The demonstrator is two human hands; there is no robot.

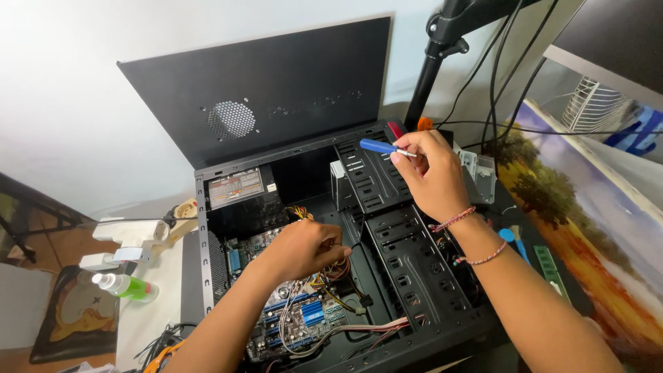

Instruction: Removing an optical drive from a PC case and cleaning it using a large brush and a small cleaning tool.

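1. An open black computer case (414,276) lies beneath both hands.
2. The left hand (300,247) reaches inside, fingers curled around coloured wires (331,290) above the motherboard (297,321).
3. The right hand (431,173), raised above the drive bays, pinches a blue-handled screwdriver (380,147).

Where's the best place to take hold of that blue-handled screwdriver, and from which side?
Probably by the blue handle: on the blue-handled screwdriver it juts free to the left of the right hand, lying roughly level above the computer case. Come from the left; the fingers cover the shaft end.
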